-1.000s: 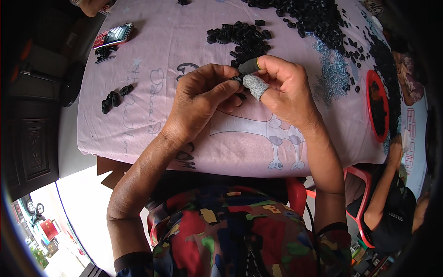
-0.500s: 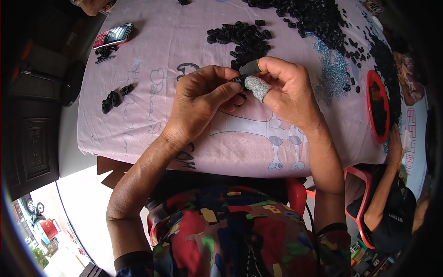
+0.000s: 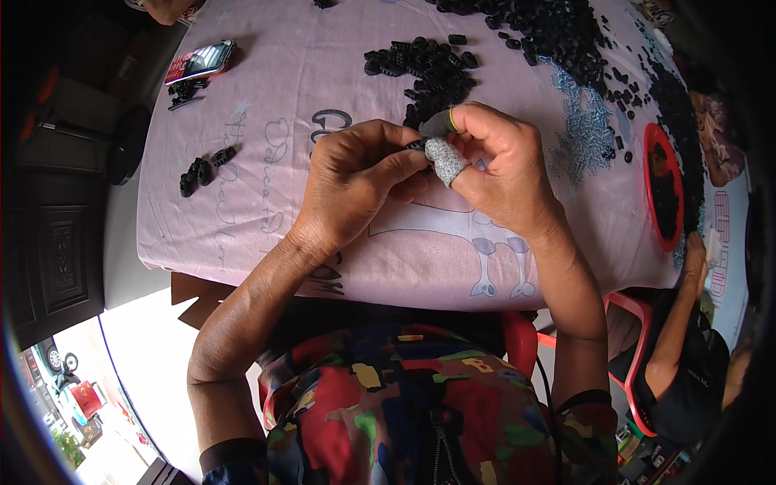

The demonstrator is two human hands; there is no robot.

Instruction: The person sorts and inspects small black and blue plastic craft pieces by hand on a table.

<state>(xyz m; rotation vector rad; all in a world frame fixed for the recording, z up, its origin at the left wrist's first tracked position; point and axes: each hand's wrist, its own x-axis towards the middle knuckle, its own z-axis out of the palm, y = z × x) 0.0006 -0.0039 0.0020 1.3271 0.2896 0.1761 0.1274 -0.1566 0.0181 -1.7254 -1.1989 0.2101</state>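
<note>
My left hand (image 3: 352, 178) is closed, thumb and fingers pinching a small black plastic part (image 3: 417, 146). From the other side my right hand (image 3: 505, 166) meets it, also closed on that part. A grey cover sits on its thumb (image 3: 444, 162), and a darker cover with a yellow edge on its index finger (image 3: 439, 123). Most of the part is hidden between the fingertips. Just beyond my hands lies a heap of similar black parts (image 3: 420, 69). A few joined black pieces (image 3: 195, 175) rest on the cloth at the left.
A pink printed cloth (image 3: 242, 250) covers the table. At the far right lie a large black heap (image 3: 550, 28), small bluish pieces (image 3: 584, 121) and a red-rimmed bowl (image 3: 678, 218). A phone (image 3: 202, 61) lies far left. A co-worker's arm (image 3: 679, 307) reaches in at the right.
My fingertips have closed further together over the black part, hiding more of it. The right thumb has shifted slightly; the co-worker's arm at the right has moved a little.
</note>
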